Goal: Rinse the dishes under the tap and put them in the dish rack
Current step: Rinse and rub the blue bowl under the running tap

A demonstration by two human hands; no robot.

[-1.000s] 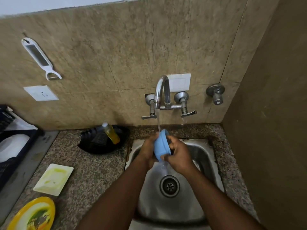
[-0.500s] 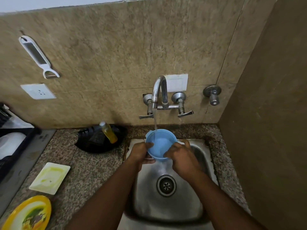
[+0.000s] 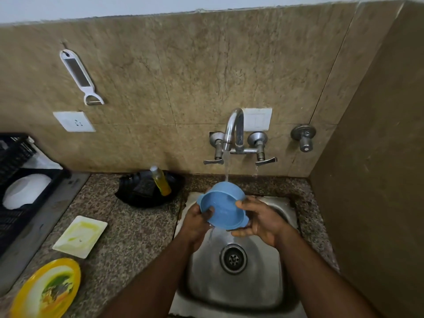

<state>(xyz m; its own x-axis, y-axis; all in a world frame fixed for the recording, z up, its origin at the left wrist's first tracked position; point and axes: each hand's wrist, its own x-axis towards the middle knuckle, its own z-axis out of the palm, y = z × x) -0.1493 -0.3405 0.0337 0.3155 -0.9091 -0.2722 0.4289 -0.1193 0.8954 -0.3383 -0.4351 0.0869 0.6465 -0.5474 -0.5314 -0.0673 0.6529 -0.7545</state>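
A blue plastic bowl [image 3: 222,204] is held tilted over the steel sink [image 3: 263,292], its mouth facing me and down to the left. Water from the tap [image 3: 232,128] runs onto its far rim and spills out at its lower edge. My left hand [image 3: 197,222] grips the bowl's left rim. My right hand [image 3: 260,219] holds its right side and underside. A black dish rack [image 3: 13,223] at the far left holds a white bowl [image 3: 25,190]. A soiled white square plate [image 3: 80,236] and a soiled yellow plate [image 3: 47,289] lie on the granite counter.
A black tray [image 3: 137,195] with a soap bottle [image 3: 160,180] and a scrubber sits behind the counter, left of the sink. A peeler [image 3: 79,76] and a socket [image 3: 73,121] are on the wall. A side wall rises close on the right.
The bowl stood on edge under the stream, then was turned mouth up, and now is tipped toward me so water pours out. The camera view shifted a little.
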